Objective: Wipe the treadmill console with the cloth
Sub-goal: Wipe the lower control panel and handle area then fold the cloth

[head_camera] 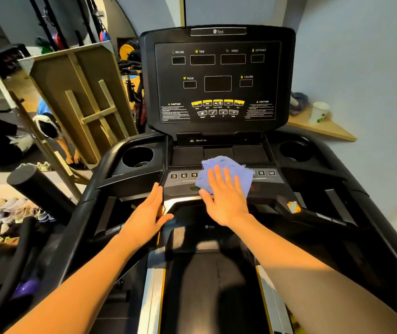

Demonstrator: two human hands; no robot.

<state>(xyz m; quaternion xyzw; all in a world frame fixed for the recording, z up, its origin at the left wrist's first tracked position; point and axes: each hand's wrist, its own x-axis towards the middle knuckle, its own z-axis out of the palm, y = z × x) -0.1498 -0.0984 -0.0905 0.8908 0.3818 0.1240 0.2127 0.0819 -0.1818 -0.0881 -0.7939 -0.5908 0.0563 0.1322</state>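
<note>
Pressing flat, R hand [226, 198] w/ fingers spread lies on blue cloth [224, 175], not gripping it; cloth sits on lower button panel of treadmill console [218, 80], covering middle keys. L hand [148, 213] open, fingers straight, resting on panel's left edge, holding nothing.

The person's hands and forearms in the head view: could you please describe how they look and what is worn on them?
Both the left hand and the right hand are bare, without gloves, rings, watch or bracelet. Both forearms are uncovered as far as the frame shows; no sleeve is visible. Fingernails look short and unpainted.
</note>
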